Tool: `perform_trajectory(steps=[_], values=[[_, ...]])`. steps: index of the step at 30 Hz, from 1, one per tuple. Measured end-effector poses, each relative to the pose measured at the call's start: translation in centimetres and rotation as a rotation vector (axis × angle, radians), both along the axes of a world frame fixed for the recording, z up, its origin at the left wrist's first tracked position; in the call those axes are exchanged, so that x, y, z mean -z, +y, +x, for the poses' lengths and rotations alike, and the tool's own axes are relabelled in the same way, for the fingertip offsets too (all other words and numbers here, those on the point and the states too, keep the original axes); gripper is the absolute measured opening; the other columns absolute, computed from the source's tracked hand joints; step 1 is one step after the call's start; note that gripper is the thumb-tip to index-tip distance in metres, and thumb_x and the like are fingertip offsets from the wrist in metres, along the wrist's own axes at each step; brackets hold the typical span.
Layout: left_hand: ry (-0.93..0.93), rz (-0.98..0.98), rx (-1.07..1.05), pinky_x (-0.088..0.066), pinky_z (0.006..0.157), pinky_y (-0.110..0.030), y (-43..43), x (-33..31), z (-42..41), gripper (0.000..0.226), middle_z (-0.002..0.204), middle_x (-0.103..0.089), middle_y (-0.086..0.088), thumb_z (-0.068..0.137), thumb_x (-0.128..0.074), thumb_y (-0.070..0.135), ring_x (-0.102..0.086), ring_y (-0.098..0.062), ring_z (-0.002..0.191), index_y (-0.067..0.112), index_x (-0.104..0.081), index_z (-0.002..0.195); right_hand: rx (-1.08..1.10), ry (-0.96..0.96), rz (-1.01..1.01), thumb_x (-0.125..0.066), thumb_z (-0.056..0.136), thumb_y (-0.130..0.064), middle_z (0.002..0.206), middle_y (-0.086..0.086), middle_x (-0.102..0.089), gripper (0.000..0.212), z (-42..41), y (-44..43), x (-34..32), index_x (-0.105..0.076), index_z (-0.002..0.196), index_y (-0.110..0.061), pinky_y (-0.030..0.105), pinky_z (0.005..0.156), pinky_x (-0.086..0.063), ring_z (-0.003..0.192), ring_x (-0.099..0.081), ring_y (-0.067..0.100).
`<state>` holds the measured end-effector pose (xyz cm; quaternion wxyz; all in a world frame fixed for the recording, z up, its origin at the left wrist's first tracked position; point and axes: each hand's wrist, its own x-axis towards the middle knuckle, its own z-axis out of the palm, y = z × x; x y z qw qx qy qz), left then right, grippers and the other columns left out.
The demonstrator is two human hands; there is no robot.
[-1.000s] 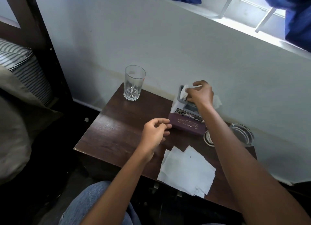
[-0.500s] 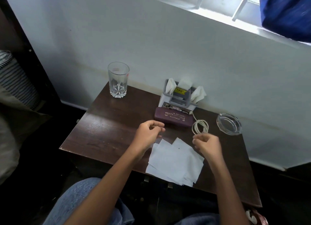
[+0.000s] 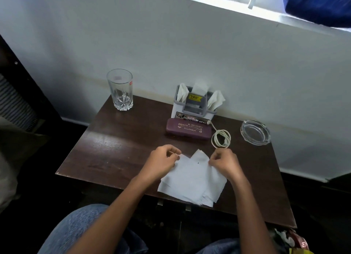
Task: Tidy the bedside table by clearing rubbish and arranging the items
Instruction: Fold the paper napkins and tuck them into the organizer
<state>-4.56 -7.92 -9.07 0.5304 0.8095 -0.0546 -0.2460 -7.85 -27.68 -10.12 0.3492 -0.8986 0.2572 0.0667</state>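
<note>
Thin tissues (image 3: 191, 181) between the hands are pinched at 2 far corners by left hand (image 3: 161, 164) and right hand (image 3: 226, 164); likely light, limp, tearable.

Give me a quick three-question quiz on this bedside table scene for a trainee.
1. True or false: the drinking glass stands upright near the table's far left corner.
2. What lies between the purple case and the ashtray? A) coiled white cable B) pen C) phone
3. What are the left hand and right hand gripping?
Key: 1 true; 2 A; 3 the white paper sheets.
</note>
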Motion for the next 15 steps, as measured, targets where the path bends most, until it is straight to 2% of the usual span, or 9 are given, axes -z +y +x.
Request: perform_trajectory(steps=[2,8,12,15], values=[[-0.007,0.011,-0.004,-0.047,0.068,-0.021,0.0,0.2,0.1,0.02,0.098,-0.069,0.002,0.092,-0.045,0.012,-0.064,-0.011,0.085,0.022,-0.062,0.095,0.044,-0.069,0.067,-0.063,0.074,-0.002,0.064,0.001,-0.058,0.006,-0.1,-0.4,-0.6,-0.064,0.069,-0.004,0.024,0.053,-0.038,0.062,-0.052,0.012],[0.006,0.015,-0.01,-0.046,0.069,-0.022,-0.1,0.7,0.3,0.018,0.1,-0.069,0.001,0.092,-0.047,0.014,-0.064,-0.012,0.086,0.023,-0.062,0.094,0.224,-0.352,0.334,-0.062,0.076,0.007,0.067,0.004,-0.058,0.017,-0.7,-1.8,-2.6,-0.058,0.068,-0.007,0.018,0.055,-0.038,0.062,-0.049,0.011],[-0.007,0.016,0.011,-0.046,0.069,-0.024,-0.2,0.7,0.2,0.016,0.102,-0.068,0.0,0.092,-0.048,0.015,-0.064,-0.013,0.09,0.024,-0.062,0.094,0.264,-0.535,0.459,-0.062,0.079,0.006,0.071,0.003,-0.059,0.02,-0.9,-1.9,-4.2,-0.058,0.069,-0.011,0.024,0.061,-0.038,0.069,-0.051,0.011],[-0.015,-0.031,-0.012,-0.049,0.064,-0.021,-0.2,0.4,0.2,0.017,0.1,-0.069,0.001,0.093,-0.047,0.015,-0.063,-0.009,0.082,0.023,-0.062,0.096,0.28,-0.61,0.637,-0.062,0.079,0.006,0.074,0.003,-0.06,0.021,-0.9,-1.9,-4.9,-0.06,0.07,-0.013,0.029,0.067,-0.042,0.075,-0.053,0.016]])
